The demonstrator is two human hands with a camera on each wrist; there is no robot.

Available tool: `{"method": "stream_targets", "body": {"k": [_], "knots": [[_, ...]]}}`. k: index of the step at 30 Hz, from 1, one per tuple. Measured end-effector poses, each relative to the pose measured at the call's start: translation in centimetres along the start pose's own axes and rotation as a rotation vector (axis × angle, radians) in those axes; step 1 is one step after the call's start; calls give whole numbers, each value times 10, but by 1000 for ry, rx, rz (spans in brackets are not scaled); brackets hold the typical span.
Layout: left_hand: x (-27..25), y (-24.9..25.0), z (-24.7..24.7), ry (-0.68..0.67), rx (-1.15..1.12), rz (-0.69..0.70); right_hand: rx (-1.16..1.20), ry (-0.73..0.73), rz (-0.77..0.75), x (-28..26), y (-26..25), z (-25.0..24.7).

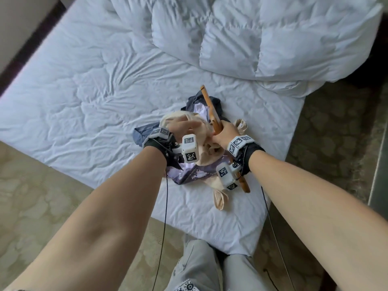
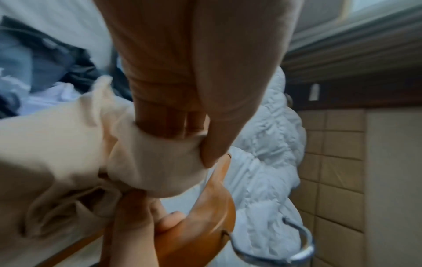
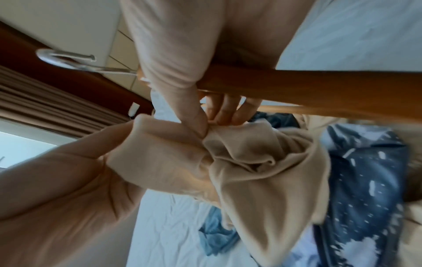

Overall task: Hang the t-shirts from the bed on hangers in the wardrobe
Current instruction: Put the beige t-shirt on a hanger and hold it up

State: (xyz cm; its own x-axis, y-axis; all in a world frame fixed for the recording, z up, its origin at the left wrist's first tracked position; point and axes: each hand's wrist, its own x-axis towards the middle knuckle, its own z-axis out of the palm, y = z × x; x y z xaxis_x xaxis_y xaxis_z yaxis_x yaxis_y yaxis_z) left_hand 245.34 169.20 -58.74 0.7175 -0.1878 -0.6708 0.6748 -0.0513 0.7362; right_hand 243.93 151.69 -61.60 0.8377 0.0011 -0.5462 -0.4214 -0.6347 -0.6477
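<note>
A beige t-shirt (image 1: 201,141) lies bunched on top of a purple-patterned t-shirt (image 1: 193,173) and a blue t-shirt (image 1: 140,133) near the foot of the bed. My left hand (image 1: 184,124) grips a fold of the beige t-shirt (image 2: 157,159), fingers (image 2: 171,124) wrapped in the cloth. My right hand (image 1: 222,131) holds a wooden hanger (image 1: 212,110) by its middle, tilted over the pile. In the right wrist view my right hand (image 3: 212,122) clasps the hanger (image 3: 308,92) while its fingertips pinch the beige t-shirt (image 3: 251,155). The metal hook (image 3: 66,61) points away from the shirts.
The white sheet (image 1: 84,101) spreads out to the left, and a bunched duvet (image 1: 262,38) fills the bed's far right. Patterned carpet (image 1: 31,206) surrounds the bed's corner. My legs (image 1: 210,269) stand at the foot of the bed. Curtains (image 3: 45,101) hang by the wall.
</note>
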Motion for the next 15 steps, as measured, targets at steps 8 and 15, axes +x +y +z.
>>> {"method": "stream_targets", "body": {"k": [8, 15], "knots": [[-68, 89, -9, 234, 71, 170, 102, 182, -97, -54, -73, -58], [-137, 159, -16, 334, 89, 336, 65, 356, -118, -109, -127, -120]]}}
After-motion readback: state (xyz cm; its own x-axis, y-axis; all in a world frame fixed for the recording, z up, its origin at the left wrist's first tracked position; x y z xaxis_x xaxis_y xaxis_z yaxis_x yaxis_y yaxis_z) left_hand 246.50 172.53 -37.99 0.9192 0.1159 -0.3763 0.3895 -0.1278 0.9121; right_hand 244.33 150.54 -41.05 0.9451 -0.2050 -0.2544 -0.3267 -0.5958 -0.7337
